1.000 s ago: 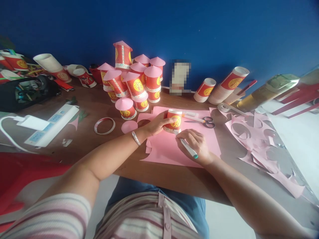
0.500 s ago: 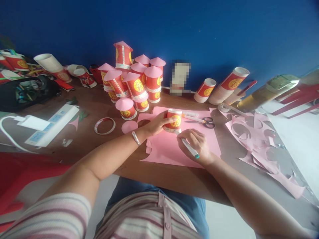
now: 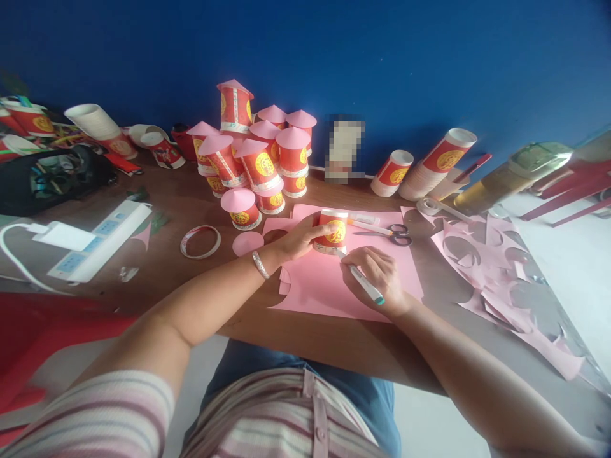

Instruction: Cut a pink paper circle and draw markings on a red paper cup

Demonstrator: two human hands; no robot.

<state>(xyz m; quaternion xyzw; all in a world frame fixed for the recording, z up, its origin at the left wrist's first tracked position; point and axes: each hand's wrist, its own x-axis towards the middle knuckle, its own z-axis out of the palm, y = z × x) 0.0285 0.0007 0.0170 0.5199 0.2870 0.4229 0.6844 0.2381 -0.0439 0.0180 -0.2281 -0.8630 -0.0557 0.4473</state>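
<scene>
Curling round the cup (image 3: 335,238), the left hand (image 3: 302,241) holds it upright over the pink sheet (image 3: 324,286). Rightward, the marker's (image 3: 365,284) green end has swung slightly right since a second ago; the right hand (image 3: 375,270) pinches it, fingers bunched, tip at the cup's pale lower band, so marking seems under way.

No text is legible (the emblem (image 3: 338,234) on the held cup (image 3: 326,240) blurs).

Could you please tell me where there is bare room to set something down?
Tabletop shows bare between the pink sheet and paper scraps, and between the paper ring and left forearm. Cone-topped cups crowd the back; scissors, held cup, left hand and right hand crowd the sheet.
</scene>
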